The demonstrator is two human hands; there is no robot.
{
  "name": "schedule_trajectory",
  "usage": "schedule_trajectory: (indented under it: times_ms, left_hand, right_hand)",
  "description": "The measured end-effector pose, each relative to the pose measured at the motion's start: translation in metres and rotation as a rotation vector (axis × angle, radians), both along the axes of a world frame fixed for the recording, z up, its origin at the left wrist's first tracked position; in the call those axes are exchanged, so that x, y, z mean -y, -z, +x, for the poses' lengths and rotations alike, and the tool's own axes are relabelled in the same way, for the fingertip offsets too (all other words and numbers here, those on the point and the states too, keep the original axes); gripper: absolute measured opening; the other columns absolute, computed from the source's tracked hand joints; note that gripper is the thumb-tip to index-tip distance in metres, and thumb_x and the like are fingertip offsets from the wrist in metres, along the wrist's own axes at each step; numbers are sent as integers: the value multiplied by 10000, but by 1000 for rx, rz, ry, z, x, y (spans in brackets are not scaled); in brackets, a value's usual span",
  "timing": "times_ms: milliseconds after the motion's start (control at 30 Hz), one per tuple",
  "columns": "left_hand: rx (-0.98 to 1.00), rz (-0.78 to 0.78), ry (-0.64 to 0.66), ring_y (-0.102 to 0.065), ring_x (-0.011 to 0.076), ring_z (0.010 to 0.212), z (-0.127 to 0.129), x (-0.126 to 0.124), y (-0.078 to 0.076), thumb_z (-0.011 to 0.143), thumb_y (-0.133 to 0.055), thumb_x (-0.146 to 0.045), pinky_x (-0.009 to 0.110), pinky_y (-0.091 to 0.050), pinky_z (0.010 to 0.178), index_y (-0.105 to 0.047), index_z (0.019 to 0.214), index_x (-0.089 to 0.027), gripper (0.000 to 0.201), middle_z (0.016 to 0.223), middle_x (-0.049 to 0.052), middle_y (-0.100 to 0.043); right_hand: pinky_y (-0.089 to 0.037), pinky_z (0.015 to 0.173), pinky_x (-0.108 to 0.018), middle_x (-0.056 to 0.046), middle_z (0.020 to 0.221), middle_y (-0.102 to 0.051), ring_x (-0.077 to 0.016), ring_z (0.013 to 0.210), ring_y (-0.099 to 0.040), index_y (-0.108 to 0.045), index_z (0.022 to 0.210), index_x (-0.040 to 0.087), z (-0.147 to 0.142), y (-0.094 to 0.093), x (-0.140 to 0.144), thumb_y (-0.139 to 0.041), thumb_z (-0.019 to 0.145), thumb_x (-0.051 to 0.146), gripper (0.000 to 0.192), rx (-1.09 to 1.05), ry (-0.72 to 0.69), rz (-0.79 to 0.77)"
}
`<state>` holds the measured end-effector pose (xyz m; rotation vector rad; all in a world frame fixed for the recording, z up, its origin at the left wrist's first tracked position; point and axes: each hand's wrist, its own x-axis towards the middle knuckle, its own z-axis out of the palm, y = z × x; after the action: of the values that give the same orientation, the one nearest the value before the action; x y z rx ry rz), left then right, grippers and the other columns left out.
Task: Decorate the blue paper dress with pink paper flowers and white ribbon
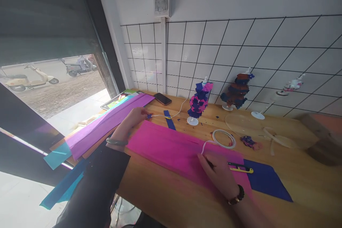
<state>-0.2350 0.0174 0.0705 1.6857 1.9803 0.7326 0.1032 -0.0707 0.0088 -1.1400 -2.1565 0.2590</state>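
A long magenta crepe paper sheet (165,148) lies across the wooden table (171,199). My left hand (135,118) reaches to the sheet's far end, its fingers pinched around the tip of a thin white stick or cord (162,115) with a yellow band. My right hand (219,174) rests on the near part of the magenta sheet, fingers curled, touching a white tape strip that trails from a tape roll (223,139). Small black and yellow snips (240,167) lie just right of that hand.
A purple crepe roll (107,124) and teal sheets (57,155) lie at the left edge. A dark blue sheet (267,181) lies at right. A phone (162,98), paper-covered stands (199,103) (236,91), a clear dish (240,123) and a tiled wall sit behind.
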Motion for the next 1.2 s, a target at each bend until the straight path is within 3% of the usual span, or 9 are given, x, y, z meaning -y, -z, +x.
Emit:
schedule_trajectory:
  times_ms: [133, 233, 300, 367, 467, 700, 933, 1067, 1200]
  left_hand:
    - [397, -113, 308, -624, 158, 729, 51, 6, 1, 650, -606, -202, 264, -486, 654, -618, 803, -143, 165, 774, 55, -684]
    - [595, -197, 459, -634, 149, 704, 92, 10, 9, 648, -612, -161, 283, -490, 690, -588, 787, -136, 143, 714, 58, -678]
    - [690, -267, 537, -640, 151, 714, 116, 13, 14, 659, -617, -167, 290, -490, 696, -575, 799, -135, 149, 727, 62, -676]
    - [736, -325, 585, -639, 155, 714, 136, 17, 20, 662, -626, -182, 296, -489, 680, -563, 854, -141, 205, 727, 58, -671]
    - [770, -342, 634, -636, 157, 704, 154, 21, 28, 650, -638, -181, 302, -482, 685, -545, 937, -143, 304, 689, 38, -655]
    - [593, -297, 675, -580, 133, 620, 164, 24, 47, 649, -652, -263, 256, -424, 596, -527, 1095, -150, 477, 659, 17, -627]
    - [587, -235, 651, -561, 131, 638, 164, 22, 61, 631, -661, -292, 264, -420, 621, -533, 1102, -139, 512, 703, 20, -602]
    - [451, -196, 595, -566, 140, 655, 158, 19, 61, 646, -599, -225, 249, -415, 604, -506, 1134, -138, 504, 716, 13, -602]
    - [200, -99, 542, -561, 149, 673, 152, 16, 63, 659, -538, -180, 243, -404, 592, -533, 1122, -152, 464, 754, 17, -602]
  right_hand:
    - [-237, 475, -258, 50, 478, -297, -93, 459, -290, -292, 511, 203, -1, -4, 0, -408, 876, 346, 409, -157, 48, -124]
    - [-347, 517, -248, 13, 569, -480, -118, 541, -441, -466, 619, 198, -3, -8, -2, -442, 854, 391, 305, -372, 87, -302]
    - [-434, 628, -265, -35, 783, -605, -156, 726, -557, -545, 831, 201, -5, -8, -7, -504, 813, 420, 224, -569, 103, -419]
    - [-463, 756, -301, -69, 960, -625, -187, 903, -582, -521, 987, 214, -5, -5, -12, -570, 760, 435, 320, -753, 103, -514]
    - [-465, 819, -335, -75, 987, -628, -193, 936, -594, -478, 1058, 223, -4, 1, -19, -637, 701, 413, 434, -876, 83, -598]
    - [-494, 673, -315, -14, 725, -613, -167, 702, -609, -462, 1080, 178, -4, 5, -25, -588, 721, 353, 419, -753, 120, -557]
    - [-494, 739, -350, -51, 785, -676, -193, 778, -644, -480, 1090, 161, -9, 6, -24, -548, 745, 303, 380, -635, 111, -526]
    - [-467, 826, -373, -84, 913, -693, -207, 878, -642, -504, 1102, 171, 10, 2, -31, -520, 771, 304, 357, -605, 198, -452]
    - [-464, 798, -372, -79, 861, -695, -207, 827, -643, -526, 1081, 161, 41, 0, -46, -507, 773, 289, 334, -522, 305, -344]
